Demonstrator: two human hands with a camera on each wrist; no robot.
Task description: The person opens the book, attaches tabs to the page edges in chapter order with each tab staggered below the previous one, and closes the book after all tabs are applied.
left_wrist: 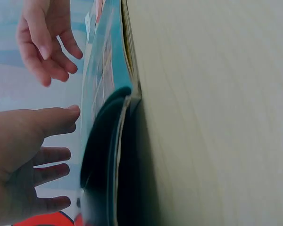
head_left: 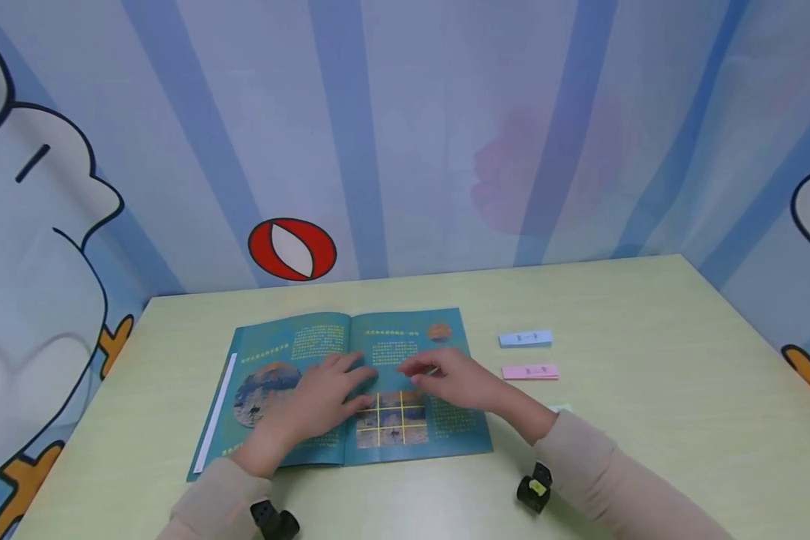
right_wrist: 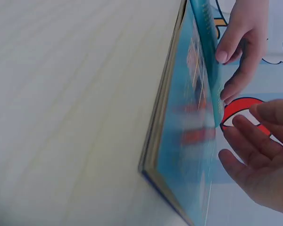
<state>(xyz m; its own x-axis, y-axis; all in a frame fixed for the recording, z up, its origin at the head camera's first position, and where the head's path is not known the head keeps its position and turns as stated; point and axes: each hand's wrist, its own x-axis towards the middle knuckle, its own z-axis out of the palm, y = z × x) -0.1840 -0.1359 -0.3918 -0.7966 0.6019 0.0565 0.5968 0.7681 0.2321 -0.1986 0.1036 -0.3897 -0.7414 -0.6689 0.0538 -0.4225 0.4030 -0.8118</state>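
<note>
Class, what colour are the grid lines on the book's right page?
The grid lines are yellow, clearest in the head view.

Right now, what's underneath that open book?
The pale table shows around the open book, which seems to rest on it. Anything directly beneath is covered by the pages and cannot be seen.

Right hand (right_wrist: 270,165) (fingers (right_wrist: 253,139) loosely bent) beside open book (right_wrist: 181,162) on table (right_wrist: 70,99).

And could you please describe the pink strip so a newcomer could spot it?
On the pale table, find the open book. Beyond its right edge lies the pink strip, set apart by colour from the blue strip just behind it.
</note>
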